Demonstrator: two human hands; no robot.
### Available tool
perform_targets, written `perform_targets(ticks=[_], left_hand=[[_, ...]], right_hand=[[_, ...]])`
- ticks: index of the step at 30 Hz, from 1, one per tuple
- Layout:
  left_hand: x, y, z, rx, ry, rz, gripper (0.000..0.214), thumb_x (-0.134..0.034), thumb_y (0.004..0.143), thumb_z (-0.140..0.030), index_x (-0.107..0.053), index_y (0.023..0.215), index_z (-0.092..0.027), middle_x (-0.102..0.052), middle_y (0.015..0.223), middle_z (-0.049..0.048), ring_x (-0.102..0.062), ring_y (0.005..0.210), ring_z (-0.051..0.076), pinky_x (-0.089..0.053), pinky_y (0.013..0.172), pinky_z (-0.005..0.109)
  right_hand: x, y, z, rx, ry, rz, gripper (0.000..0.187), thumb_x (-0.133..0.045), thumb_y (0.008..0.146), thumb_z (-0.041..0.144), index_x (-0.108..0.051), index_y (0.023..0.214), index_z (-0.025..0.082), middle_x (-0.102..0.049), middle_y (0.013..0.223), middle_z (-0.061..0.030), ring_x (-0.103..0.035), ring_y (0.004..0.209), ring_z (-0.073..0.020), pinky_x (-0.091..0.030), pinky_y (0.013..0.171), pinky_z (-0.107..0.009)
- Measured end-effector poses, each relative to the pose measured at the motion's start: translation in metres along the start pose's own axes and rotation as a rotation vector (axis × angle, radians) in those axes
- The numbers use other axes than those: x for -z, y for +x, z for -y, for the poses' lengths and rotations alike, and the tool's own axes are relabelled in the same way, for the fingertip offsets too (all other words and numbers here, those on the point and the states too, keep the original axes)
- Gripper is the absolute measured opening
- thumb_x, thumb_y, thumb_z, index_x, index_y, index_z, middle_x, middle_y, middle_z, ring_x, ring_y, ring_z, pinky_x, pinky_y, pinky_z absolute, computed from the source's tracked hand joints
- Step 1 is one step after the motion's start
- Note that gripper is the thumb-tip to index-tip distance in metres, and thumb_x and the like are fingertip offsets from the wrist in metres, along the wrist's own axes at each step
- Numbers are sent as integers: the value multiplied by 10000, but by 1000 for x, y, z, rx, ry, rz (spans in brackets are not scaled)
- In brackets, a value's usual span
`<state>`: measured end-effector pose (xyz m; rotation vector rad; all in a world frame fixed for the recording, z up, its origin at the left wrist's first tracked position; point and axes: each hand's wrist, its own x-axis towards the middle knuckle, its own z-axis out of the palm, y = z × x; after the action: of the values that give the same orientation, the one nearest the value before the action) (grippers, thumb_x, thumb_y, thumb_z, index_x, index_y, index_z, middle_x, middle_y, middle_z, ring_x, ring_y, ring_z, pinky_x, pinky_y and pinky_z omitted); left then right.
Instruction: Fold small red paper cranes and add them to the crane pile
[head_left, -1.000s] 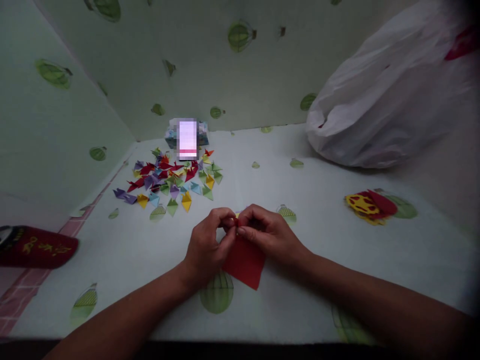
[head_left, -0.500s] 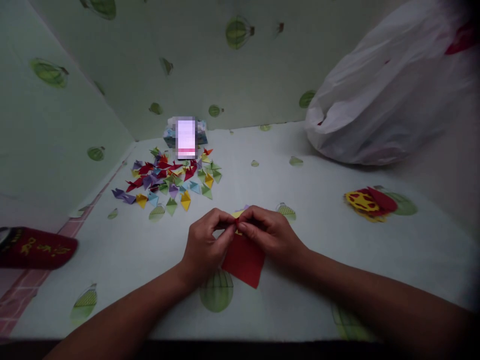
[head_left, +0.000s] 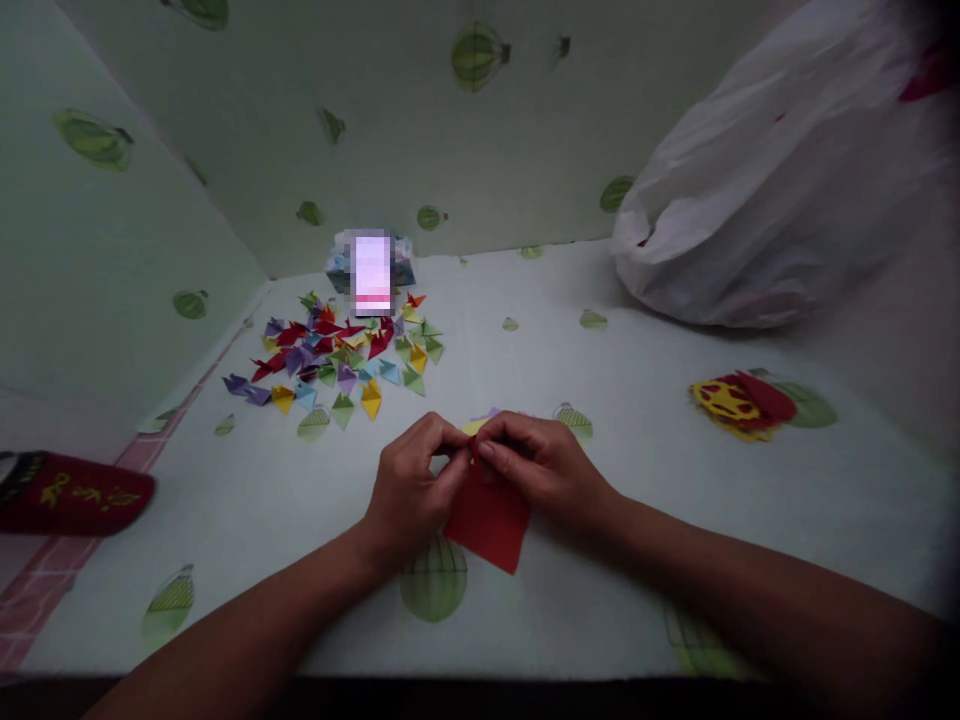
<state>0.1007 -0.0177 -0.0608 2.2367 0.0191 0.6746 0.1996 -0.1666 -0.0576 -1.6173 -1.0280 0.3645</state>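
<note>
The red paper sheet [head_left: 487, 520] is sitting at the middle front of the surface [head_left: 622, 590], and the left hand [head_left: 409, 495] and the right hand [head_left: 544, 470] are both pinching its upper corner with fingertips pressed together. Further back left a pile of small folded paper pieces [head_left: 345, 355] is lying. At the far right a white plastic bag [head_left: 780, 200] is slumping, its content mostly hidden.
</note>
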Motion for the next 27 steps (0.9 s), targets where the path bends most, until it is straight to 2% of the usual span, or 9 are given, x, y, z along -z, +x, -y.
perform_targets(ticks=[7, 12, 15, 27], left_hand=[[0, 0, 0, -25, 18, 1, 123, -567, 846, -79, -582, 783, -183, -599, 721, -3, -586, 671, 128, -465, 625, 245], [-1, -1, 1, -76, 39, -4, 121, -570, 840, -66, -581, 805, -181, -589, 724, -2, -577, 672, 130, -459, 620, 252], [-1, -1, 1, -98, 41, -8, 128, -564, 843, -62, -577, 811, -185, -588, 726, -1, -576, 678, 134, -456, 621, 254], [-2, -2, 1, -122, 40, -20, 128, -575, 834, -40, -579, 812, -167, -576, 727, -2, -559, 672, 129, -436, 619, 250]], right_hand=[[-2, -1, -4, -30, 86, 33, 143, -533, 912, 190, -618, 798, 167, -640, 686, -8, -593, 640, -130, -453, 629, -267], [-4, -1, -4, -25, -5, 0, 133, -575, 888, 184, -607, 759, 175, -635, 703, 5, -569, 654, -126, -424, 683, -290], [-4, -1, -2, -18, -41, -7, 128, -575, 877, 171, -594, 751, 177, -627, 706, 7, -558, 655, -126, -406, 656, -278], [-3, -1, -5, -37, -21, 4, 113, -575, 878, 217, -603, 782, 165, -618, 734, -12, -534, 676, -138, -393, 643, -279]])
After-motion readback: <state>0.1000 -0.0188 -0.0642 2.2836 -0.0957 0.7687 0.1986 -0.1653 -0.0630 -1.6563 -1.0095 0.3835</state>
